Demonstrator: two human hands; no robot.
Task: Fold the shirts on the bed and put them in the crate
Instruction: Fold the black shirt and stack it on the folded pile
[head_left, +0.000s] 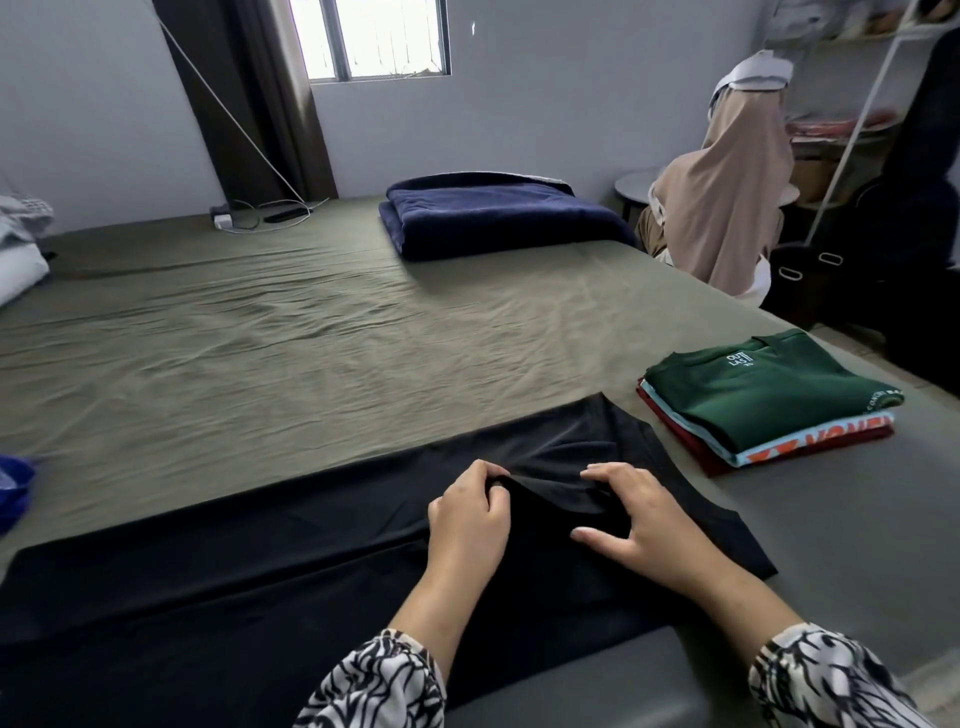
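A black shirt (249, 566) lies spread across the near side of the bed (291, 332), partly folded lengthwise. My left hand (467, 519) pinches a fold of its fabric near the collar end. My right hand (639, 525) rests on the same shirt just to the right, fingers spread and curled over the cloth. A stack of folded shirts (769, 400), dark green on top with a light blue printed one and a maroon one beneath, sits on the bed to the right. No crate is visible.
A folded navy blanket (498, 215) lies at the far side of the bed. A person in beige (727, 192) sits beyond the right edge beside a white rack (852, 135). Blue cloth (13, 488) shows at the left edge. A charger and cables (249, 215) lie by the wall.
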